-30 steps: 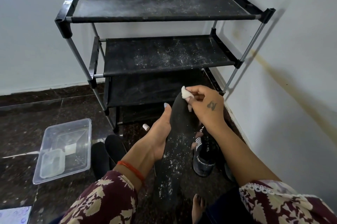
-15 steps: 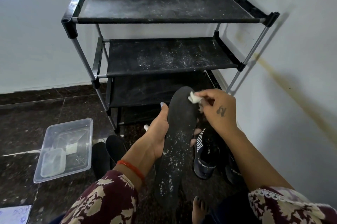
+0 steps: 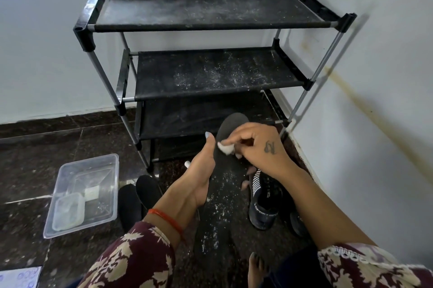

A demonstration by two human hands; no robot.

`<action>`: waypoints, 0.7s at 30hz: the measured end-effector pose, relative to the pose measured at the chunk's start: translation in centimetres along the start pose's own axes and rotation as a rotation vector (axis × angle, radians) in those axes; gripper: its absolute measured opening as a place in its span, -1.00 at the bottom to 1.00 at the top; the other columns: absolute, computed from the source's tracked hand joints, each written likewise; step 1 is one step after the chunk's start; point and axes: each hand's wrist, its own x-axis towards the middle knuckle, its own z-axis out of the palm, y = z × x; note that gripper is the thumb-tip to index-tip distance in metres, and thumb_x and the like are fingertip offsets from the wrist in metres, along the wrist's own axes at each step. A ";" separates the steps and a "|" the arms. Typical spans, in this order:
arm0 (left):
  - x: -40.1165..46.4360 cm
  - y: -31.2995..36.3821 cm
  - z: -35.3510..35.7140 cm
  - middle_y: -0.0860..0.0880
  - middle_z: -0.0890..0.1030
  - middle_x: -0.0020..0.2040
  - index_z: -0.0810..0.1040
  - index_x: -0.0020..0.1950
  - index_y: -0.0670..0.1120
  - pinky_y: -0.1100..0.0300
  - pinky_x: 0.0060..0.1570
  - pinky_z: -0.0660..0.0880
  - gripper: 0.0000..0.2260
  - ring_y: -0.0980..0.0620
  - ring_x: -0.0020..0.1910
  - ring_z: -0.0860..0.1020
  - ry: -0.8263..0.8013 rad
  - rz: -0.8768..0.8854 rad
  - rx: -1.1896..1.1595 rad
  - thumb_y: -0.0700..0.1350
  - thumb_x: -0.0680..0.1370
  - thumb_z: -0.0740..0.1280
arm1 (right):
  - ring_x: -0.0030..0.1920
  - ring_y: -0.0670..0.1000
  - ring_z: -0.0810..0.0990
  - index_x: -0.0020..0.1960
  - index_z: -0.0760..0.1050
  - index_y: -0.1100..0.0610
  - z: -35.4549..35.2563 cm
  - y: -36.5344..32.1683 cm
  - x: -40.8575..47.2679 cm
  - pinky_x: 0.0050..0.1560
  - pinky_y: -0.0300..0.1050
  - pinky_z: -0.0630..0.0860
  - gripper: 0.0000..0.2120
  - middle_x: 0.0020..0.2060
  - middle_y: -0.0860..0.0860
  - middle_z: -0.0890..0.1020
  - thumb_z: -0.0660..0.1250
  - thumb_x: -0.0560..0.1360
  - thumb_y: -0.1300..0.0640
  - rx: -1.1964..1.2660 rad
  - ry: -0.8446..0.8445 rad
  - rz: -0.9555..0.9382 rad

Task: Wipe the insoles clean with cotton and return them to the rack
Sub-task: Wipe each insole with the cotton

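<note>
A long black insole (image 3: 221,196) speckled with white dust stands tilted in front of me. My left hand (image 3: 198,175) grips its left edge at mid-length. My right hand (image 3: 255,148) pinches a small white cotton piece (image 3: 225,148) and presses it on the insole's upper part. Behind stands the black rack (image 3: 210,72) with dusty fabric shelves. Two more black insoles (image 3: 138,196) lie on the floor to the left.
A clear plastic tub (image 3: 84,194) with a smaller container inside sits on the dark floor at left. Dark blue sports shoes (image 3: 264,205) lie at right by the white wall. My bare foot (image 3: 256,269) shows below. A paper (image 3: 18,277) lies at bottom left.
My right hand has slid the cotton down from the insole's toe tip toward its middle and leftward. The left hand keeps the insole held in the same grip.
</note>
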 end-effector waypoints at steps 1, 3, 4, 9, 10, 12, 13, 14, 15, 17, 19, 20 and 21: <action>0.1 0.1 0.0 -0.23 0.64 0.05 0.53 0.26 -0.14 0.00 -0.16 0.57 -0.26 -0.17 -0.12 0.63 0.000 0.010 -0.009 0.42 0.49 -0.03 | -0.22 -0.21 0.57 -0.20 0.67 -0.02 -0.3 0.1 0.0 -0.19 -0.32 0.53 -0.66 -0.20 -0.12 0.63 0.36 0.35 0.43 0.003 -0.075 0.038; 0.3 0.2 0.0 -0.22 0.64 0.04 0.53 0.25 -0.14 0.03 -0.19 0.57 -0.26 -0.13 -0.13 0.63 0.011 0.031 -0.004 0.41 0.49 -0.05 | -0.29 -0.25 0.55 -0.20 0.68 -0.01 -0.8 0.8 0.1 -0.23 -0.39 0.49 -0.68 -0.23 -0.13 0.64 0.38 0.33 0.40 -0.043 -0.048 0.110; 0.4 0.2 -0.1 -0.21 0.65 0.06 0.53 0.25 -0.14 0.03 -0.19 0.57 -0.27 -0.13 -0.10 0.63 0.027 0.039 0.004 0.41 0.49 -0.04 | -0.30 -0.26 0.54 -0.16 0.68 0.02 -1.0 1.2 0.3 -0.22 -0.46 0.44 -0.71 -0.24 -0.12 0.65 0.40 0.32 0.39 -0.090 0.046 0.130; 0.7 -0.2 0.0 -0.23 0.63 0.11 0.52 0.27 -0.12 -0.04 -0.09 0.56 -0.29 -0.17 0.00 0.63 0.019 0.024 0.098 0.42 0.47 0.03 | -0.23 -0.17 0.56 -0.02 0.64 0.11 -1.1 1.9 0.5 -0.18 -0.56 0.39 -0.81 -0.21 -0.07 0.64 0.41 0.40 0.29 -0.072 0.432 0.184; 0.8 -0.4 -0.1 -0.26 0.63 0.10 0.53 0.25 -0.12 -0.06 -0.05 0.55 -0.28 -0.18 -0.02 0.63 0.009 0.014 0.130 0.43 0.46 0.04 | -0.23 -0.17 0.56 -0.01 0.63 0.12 -0.9 1.8 0.6 -0.18 -0.55 0.40 -0.81 -0.21 -0.07 0.63 0.40 0.41 0.29 -0.047 0.448 0.200; 0.9 -0.7 -0.3 -0.24 0.63 0.11 0.55 0.24 -0.09 -0.12 0.14 0.51 -0.27 -0.18 0.06 0.61 0.013 0.015 0.196 0.46 0.42 0.07 | -0.22 -0.18 0.56 0.01 0.63 0.12 -0.5 1.8 0.7 -0.18 -0.52 0.41 -0.81 -0.20 -0.07 0.63 0.39 0.42 0.28 -0.029 0.457 0.218; 1.0 -0.9 -0.3 -0.21 0.63 0.13 0.55 0.24 -0.06 -0.15 0.23 0.45 -0.26 -0.17 0.12 0.60 0.020 0.017 0.228 0.48 0.39 0.08 | -0.20 -0.17 0.56 0.02 0.63 0.11 -0.3 1.8 0.7 -0.16 -0.51 0.41 -0.80 -0.17 -0.05 0.64 0.39 0.42 0.28 -0.032 0.454 0.210; 1.0 -0.9 -0.3 -0.19 0.62 0.15 0.56 0.24 -0.03 -0.16 0.29 0.40 -0.25 -0.17 0.16 0.58 0.023 0.022 0.253 0.50 0.36 0.10 | -0.18 -0.16 0.56 0.02 0.63 0.11 -0.2 1.8 0.7 -0.14 -0.51 0.41 -0.80 -0.13 -0.03 0.65 0.39 0.42 0.29 -0.042 0.440 0.188; 0.9 -1.0 -0.2 -0.18 0.61 0.18 0.55 0.25 -0.01 -0.16 0.31 0.37 -0.24 -0.16 0.19 0.56 0.025 0.021 0.267 0.52 0.33 0.12 | -0.17 -0.16 0.56 0.01 0.63 0.10 -0.1 1.7 0.6 -0.12 -0.51 0.41 -0.79 -0.11 -0.01 0.65 0.38 0.41 0.30 -0.053 0.417 0.154; 1.0 -1.0 -0.3 -0.18 0.60 0.20 0.55 0.25 0.00 -0.18 0.31 0.37 -0.23 -0.17 0.21 0.55 0.056 0.018 0.271 0.53 0.32 0.14 | -0.16 -0.20 0.54 -0.02 0.64 0.09 0.0 1.4 0.5 -0.09 -0.51 0.41 -0.77 -0.11 -0.04 0.63 0.37 0.40 0.35 -0.064 0.348 0.064; 1.1 -0.8 -0.3 -0.22 0.63 0.12 0.57 0.21 -0.06 -0.15 0.16 0.49 -0.29 -0.20 0.14 0.59 0.093 0.038 0.204 0.47 0.42 0.06 | -0.13 -0.25 0.54 -0.07 0.66 0.08 0.0 0.8 0.4 -0.07 -0.51 0.40 -0.74 -0.15 -0.11 0.60 0.36 0.38 0.39 -0.034 0.237 -0.012; 1.2 -0.6 -0.4 -0.24 0.64 0.09 0.56 0.21 -0.08 -0.10 0.05 0.54 -0.30 -0.21 0.09 0.61 0.096 0.048 0.164 0.44 0.45 0.03 | -0.12 -0.25 0.54 -0.09 0.66 0.07 0.0 0.4 0.3 -0.07 -0.50 0.40 -0.73 -0.16 -0.14 0.59 0.36 0.38 0.40 -0.013 0.161 -0.037; 1.1 -0.4 -0.4 -0.26 0.64 0.07 0.56 0.22 -0.10 -0.05 -0.05 0.56 -0.29 -0.22 0.03 0.63 0.091 0.049 0.116 0.43 0.47 0.01 | -0.12 -0.23 0.55 -0.11 0.67 0.07 -0.1 0.1 0.2 -0.09 -0.50 0.42 -0.72 -0.17 -0.16 0.58 0.35 0.38 0.41 -0.002 0.074 -0.057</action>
